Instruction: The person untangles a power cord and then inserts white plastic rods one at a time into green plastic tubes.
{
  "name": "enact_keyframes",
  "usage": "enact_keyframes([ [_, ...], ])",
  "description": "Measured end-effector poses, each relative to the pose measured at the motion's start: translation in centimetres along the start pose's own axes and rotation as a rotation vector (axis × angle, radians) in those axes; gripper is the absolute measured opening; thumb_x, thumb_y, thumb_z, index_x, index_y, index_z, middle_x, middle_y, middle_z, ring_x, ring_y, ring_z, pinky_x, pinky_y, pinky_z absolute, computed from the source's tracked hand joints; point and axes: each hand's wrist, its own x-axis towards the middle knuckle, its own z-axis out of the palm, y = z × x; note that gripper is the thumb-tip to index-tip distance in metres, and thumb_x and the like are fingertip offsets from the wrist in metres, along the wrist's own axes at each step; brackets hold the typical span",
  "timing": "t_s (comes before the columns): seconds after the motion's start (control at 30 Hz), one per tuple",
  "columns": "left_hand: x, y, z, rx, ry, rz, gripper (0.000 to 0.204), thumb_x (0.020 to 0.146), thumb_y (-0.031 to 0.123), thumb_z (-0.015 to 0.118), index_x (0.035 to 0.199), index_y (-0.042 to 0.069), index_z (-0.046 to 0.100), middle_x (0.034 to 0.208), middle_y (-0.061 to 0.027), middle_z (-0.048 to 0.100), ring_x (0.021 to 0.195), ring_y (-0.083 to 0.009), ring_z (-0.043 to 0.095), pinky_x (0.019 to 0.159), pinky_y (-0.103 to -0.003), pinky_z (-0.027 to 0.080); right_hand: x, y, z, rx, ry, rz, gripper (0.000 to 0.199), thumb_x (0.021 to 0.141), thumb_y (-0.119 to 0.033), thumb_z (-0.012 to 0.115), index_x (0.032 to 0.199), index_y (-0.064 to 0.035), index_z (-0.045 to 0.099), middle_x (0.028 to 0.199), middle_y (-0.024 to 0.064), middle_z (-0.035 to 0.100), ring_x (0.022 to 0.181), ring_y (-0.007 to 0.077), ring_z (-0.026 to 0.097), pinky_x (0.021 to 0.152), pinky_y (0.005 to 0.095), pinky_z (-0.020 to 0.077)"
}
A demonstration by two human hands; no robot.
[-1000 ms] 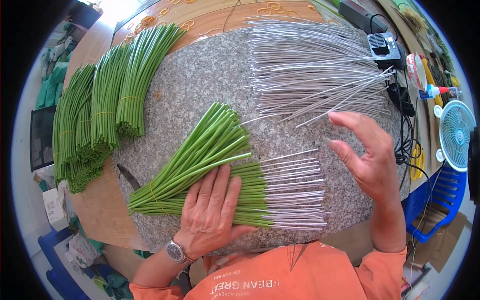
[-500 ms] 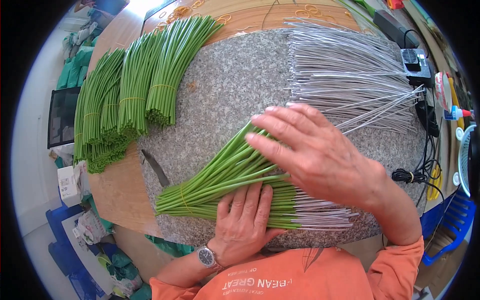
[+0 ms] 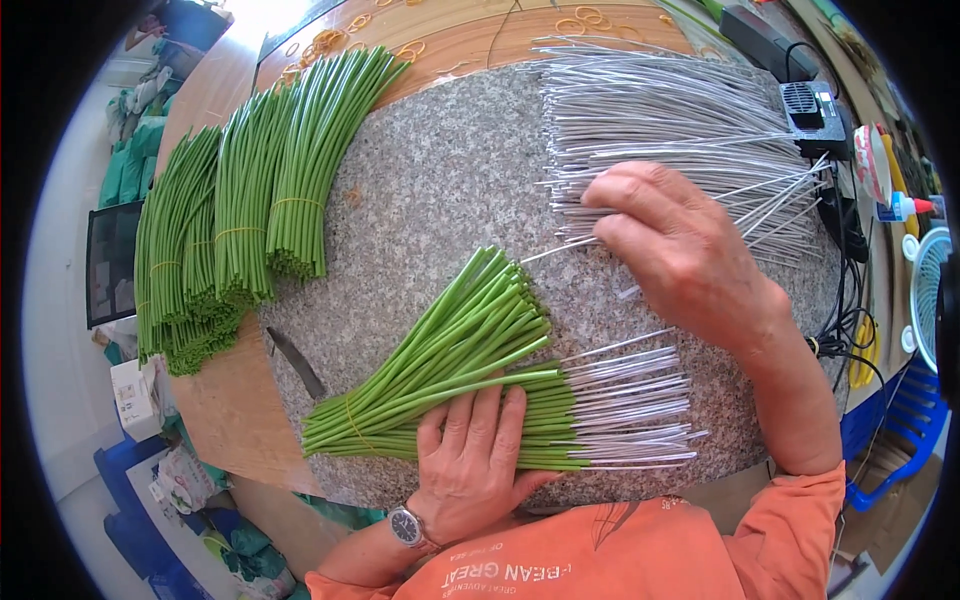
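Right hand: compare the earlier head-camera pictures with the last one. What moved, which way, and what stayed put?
The right hand went from hovering at the right, across the green stems, then back up to the heap of grey wires, where its fingers now pinch a single wire. The left hand stayed flat on the stems with wires in them; the tied green bundles did not move.

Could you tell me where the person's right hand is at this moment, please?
In the head view, the right hand is right of centre on the granite slab, fingertips at the near edge of the pile of white wires, above the green stems.
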Motion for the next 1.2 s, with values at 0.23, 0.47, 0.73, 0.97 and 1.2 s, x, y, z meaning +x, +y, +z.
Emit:
enact_keyframes([
  [0.23, 0.2, -0.2, -0.2, -0.056, 0.009, 0.008, 0.091, 0.092, 0.061, 0.080, 0.153, -0.003, 0.061, 0.163, -0.0269, 0.056, 0.149, -0.0442, 0.054, 0.124, -0.058, 0.035, 0.1, 0.1, -2.3, 0.248, 0.253, 0.287, 0.014, 0.093, 0.002, 0.080, 0.103, -0.0039, 0.072, 0.103, 0.0086, 0.074, 0.096, 0.0246, 0.071, 0.085, 0.0368, 0.0564],
  [0.47, 1.1, -0.9, -1.9, -0.156, -0.040, 0.055, 0.095, 0.089, 0.063, 0.083, 0.154, -0.003, 0.059, 0.163, -0.0294, 0.055, 0.148, -0.0476, 0.055, 0.124, -0.060, 0.037, 2.5, 2.2, -4.3, 0.224, 0.384, 0.253, 0.015, 0.100, -0.001, 0.081, 0.114, -0.0024, 0.077, 0.103, 0.0024, 0.077, 0.089, 0.0086, 0.066, 0.080, 0.0252, 0.0527],
  [0.73, 2.2, -1.4, -2.6, -0.188, -0.004, 0.062, 0.084, 0.091, 0.057, 0.084, 0.148, -0.001, 0.064, 0.154, -0.0255, 0.063, 0.138, -0.0443, 0.062, 0.117, -0.056, 0.046, 5.9, 3.8, -9.3, 0.602, 0.977, 0.318, 0.012, 0.109, -0.015, 0.075, 0.113, -0.0035, 0.077, 0.090, 0.0044, 0.077, 0.072, 0.0078, 0.065, 0.061, 0.0204, 0.0518],
  [0.97, 2.3, -1.8, -1.7, -0.186, 0.045, 0.085, 0.077, 0.092, 0.056, 0.084, 0.144, 0.002, 0.068, 0.153, -0.0230, 0.066, 0.138, -0.0426, 0.063, 0.114, -0.054, 0.047, -2.6, 5.2, -6.9, 0.838, 1.007, 0.859, 0.044, 0.098, 0.000, 0.082, 0.137, 0.0038, 0.063, 0.123, 0.0117, 0.072, 0.103, 0.0226, 0.073, 0.085, 0.0352, 0.0606],
  [1.2, 2.7, -1.8, -1.3, -0.170, 0.076, 0.109, 0.073, 0.094, 0.058, 0.081, 0.140, 0.002, 0.071, 0.150, -0.0225, 0.068, 0.137, -0.0426, 0.064, 0.113, -0.054, 0.047, -9.2, -0.7, -7.7, -0.180, 0.665, 0.739, 0.086, 0.091, -0.007, 0.086, 0.166, 0.0008, 0.044, 0.167, 0.0167, 0.049, 0.154, 0.0312, 0.047, 0.125, 0.0463, 0.0383],
])
